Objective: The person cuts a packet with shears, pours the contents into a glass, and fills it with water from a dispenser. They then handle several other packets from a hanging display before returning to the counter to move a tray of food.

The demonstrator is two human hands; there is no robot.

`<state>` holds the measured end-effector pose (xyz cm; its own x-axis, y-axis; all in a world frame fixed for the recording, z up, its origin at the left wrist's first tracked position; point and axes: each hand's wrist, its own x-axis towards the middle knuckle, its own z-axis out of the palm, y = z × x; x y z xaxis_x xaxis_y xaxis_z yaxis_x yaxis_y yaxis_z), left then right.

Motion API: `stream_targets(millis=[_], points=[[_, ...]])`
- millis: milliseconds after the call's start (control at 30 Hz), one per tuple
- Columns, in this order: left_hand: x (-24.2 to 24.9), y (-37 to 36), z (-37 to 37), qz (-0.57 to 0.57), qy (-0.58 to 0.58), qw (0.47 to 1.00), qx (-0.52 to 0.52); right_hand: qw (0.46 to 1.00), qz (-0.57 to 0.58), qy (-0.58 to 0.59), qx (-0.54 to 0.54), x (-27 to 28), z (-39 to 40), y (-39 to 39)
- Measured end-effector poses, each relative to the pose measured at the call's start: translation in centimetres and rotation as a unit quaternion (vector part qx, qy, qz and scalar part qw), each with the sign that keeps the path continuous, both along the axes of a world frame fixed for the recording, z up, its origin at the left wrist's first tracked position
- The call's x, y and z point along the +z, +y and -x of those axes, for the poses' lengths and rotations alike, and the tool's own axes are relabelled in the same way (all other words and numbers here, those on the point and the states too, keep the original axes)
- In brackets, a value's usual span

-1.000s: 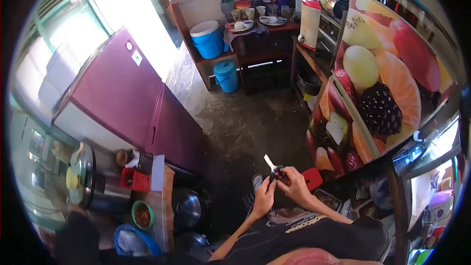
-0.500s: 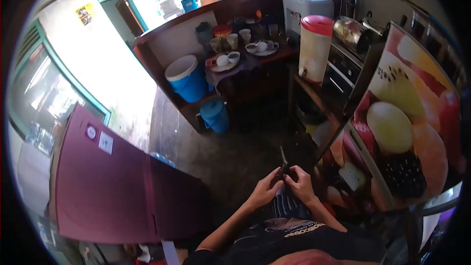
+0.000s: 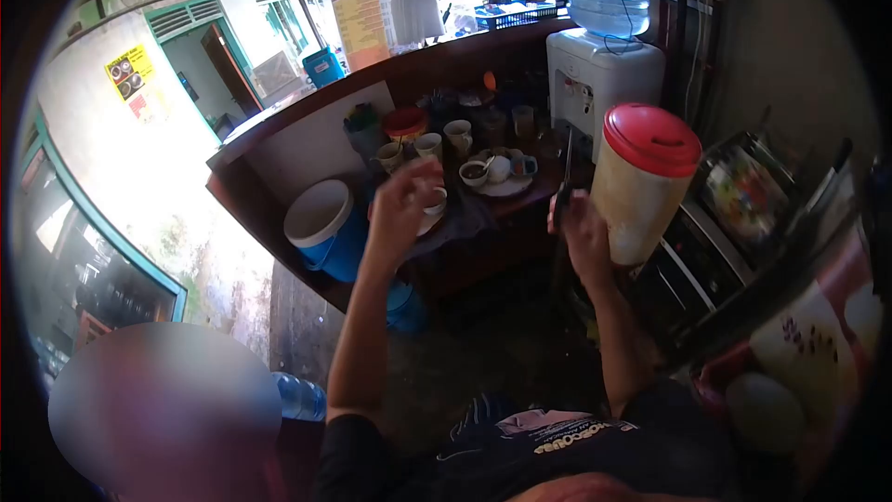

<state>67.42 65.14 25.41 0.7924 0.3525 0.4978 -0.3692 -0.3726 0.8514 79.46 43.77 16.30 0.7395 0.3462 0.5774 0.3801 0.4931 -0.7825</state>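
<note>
My left hand is raised, its fingers loosely bent and apart, with nothing visible in them. It partly covers a plate with a small bowl on the dark counter. My right hand grips a thin dark object that points upward; its exact kind is unclear. This hand is just left of the cream drink container with a red lid. Between the hands and farther back, a second plate carries a bowl of dark sauce and a white mound.
Cups and a red-lidded tub stand behind the plates. A water dispenser is at the back right. Below left are a white-and-blue bucket and a large water bottle. A blurred round patch covers the lower left.
Both my hands have risen from near my body toward the counter and moved apart. The thin object is now in my right hand alone. The view has shifted closer to the counter.
</note>
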Motion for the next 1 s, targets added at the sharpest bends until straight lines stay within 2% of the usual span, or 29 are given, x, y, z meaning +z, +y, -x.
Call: stream_targets(millis=[67,133,167,233,267,300,367,400,433,500,567,600,667,700,733,767,833,867,967,1000], points=[[3.0,4.0,-5.1,-0.038,-0.041,0.998,-0.019,0.999,-0.021,-0.043,-0.020,4.4,-4.3,2.9],[6.5,7.0,-10.3,-0.010,-0.064,0.997,-0.049,0.996,-0.061,-0.059,-0.037,8.8,-8.0,5.4],[8.1,8.7,-13.3,-0.031,-0.069,0.996,-0.043,0.994,-0.073,-0.063,-0.049,10.5,-10.1,6.6],[11.7,11.5,-19.0,-0.067,-0.108,0.990,-0.060,0.983,-0.067,-0.122,-0.119,13.7,-15.5,8.5],[13.2,12.8,-22.2,-0.049,-0.146,0.984,-0.090,0.975,-0.062,-0.143,-0.158,15.4,-17.9,9.4],[15.5,14.1,-25.8,-0.091,-0.152,0.982,-0.067,0.964,-0.056,-0.169,-0.197,17.7,-20.4,10.0],[18.1,16.9,-32.3,-0.166,-0.140,0.976,-0.016,0.941,0.046,-0.190,-0.275,21.7,-24.4,10.5],[19.5,17.7,-35.1,-0.175,-0.148,0.973,-0.019,0.927,0.039,-0.247,-0.280,23.8,-27.3,11.2],[21.2,18.4,-38.2,-0.182,-0.156,0.970,-0.022,0.919,0.115,-0.244,-0.288,25.7,-29.4,11.3],[23.0,21.3,-46.6,-0.227,-0.221,0.948,0.043,0.888,0.170,-0.280,-0.323,28.5,-34.8,11.8],[24.2,20.3,-51.0,-0.108,-0.208,0.967,0.096,0.871,0.264,-0.251,-0.328,31.9,-37.2,12.4],[25.3,22.2,-54.7,-0.189,-0.196,0.956,0.108,0.859,0.311,-0.237,-0.329,33.2,-38.6,12.8],[26.7,25.3,-62.4,-0.084,-0.207,0.974,0.027,0.856,0.353,-0.265,-0.268,35.1,-42.8,13.2],[27.2,25.6,-64.1,-0.030,-0.210,0.977,-0.011,0.855,0.371,-0.277,-0.234,36.0,-43.8,13.7],[27.7,25.7,-65.8,-0.012,-0.209,0.977,-0.029,0.823,0.412,-0.277,-0.275,36.6,-43.7,13.9],[27.8,25.9,-67.3,-0.019,-0.210,0.977,-0.040,0.811,0.437,-0.290,-0.258,37.5,-45.6,14.0],[27.8,25.0,-66.9,-0.055,-0.204,0.976,-0.059,0.785,0.489,-0.311,-0.217,38.8,-48.5,14.5],[28.0,24.5,-66.7,-0.078,-0.202,0.974,-0.069,0.787,0.474,-0.314,-0.238,39.1,-49.0,14.6],[28.7,23.8,-65.8,-0.158,-0.191,0.964,-0.094,0.698,0.565,-0.276,-0.344,41.6,-49.0,15.2],[28.7,23.7,-65.4,-0.187,-0.188,0.959,-0.102,0.681,0.570,-0.323,-0.327,42.5,-51.1,15.0]])
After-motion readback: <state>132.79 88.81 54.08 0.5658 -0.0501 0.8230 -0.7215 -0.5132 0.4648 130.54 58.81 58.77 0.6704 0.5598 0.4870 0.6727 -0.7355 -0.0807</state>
